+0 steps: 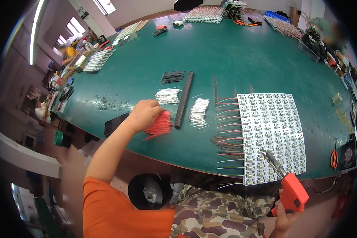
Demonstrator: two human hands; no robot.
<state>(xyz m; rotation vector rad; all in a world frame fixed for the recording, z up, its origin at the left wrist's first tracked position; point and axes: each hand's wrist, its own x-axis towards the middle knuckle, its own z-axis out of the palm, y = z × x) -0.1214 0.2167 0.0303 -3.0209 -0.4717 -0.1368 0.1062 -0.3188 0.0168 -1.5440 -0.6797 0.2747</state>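
My left hand [144, 114] rests at the upper left edge of a pile of short red wires [160, 126]. Its fingers are curled together, and their tips are hidden, so what they pinch cannot be made out. In my right hand [285, 216] is a red soldering gun [294, 193], its metal tip pointing up and left over a white panel of small circuit boards [270, 135]. Red and white wires [230, 129] stick out from the panel's left edge. Beyond the red pile lie short white wires [167, 96] and a bundle of dark wires [172, 77].
A dark bar [184, 99] divides the piles from more white pieces [199, 112]. A phone [116, 124] lies near the table's left edge. Orange-handled scissors [334, 159] and a tape roll [336, 98] are at right. More panels [204, 14] stand at the far edge; people sit at both sides.
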